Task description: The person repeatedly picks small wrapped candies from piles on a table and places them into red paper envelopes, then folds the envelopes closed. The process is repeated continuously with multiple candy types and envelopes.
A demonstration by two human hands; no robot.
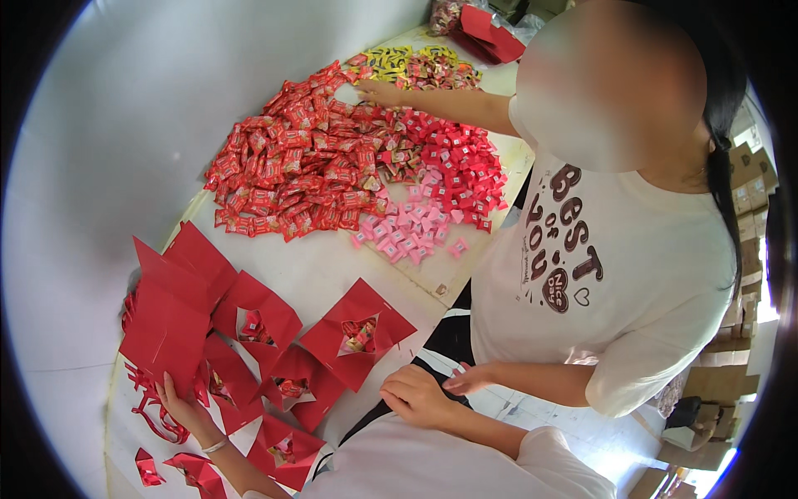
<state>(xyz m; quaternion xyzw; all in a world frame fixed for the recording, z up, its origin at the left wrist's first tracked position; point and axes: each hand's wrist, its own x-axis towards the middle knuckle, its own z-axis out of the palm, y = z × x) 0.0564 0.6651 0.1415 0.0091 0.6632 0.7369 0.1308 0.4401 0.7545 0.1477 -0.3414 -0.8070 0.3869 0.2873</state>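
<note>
Head view: our left hand (179,407) has its fingers on the red folded carton (166,337) just beyond it, probably steadying it; we can't tell how firmly. Our right hand (420,395) rests curled, nothing visible inside. Filled red boxes (325,338) lie between our hands, likely for easy reach.

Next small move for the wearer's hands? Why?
Probably bring the right hand to the red card to help steady it: the left hand meets its lower edge alone, while the right sits near the body, away from the card. A nearby red box already has wrapped sweets in its opening.
</note>
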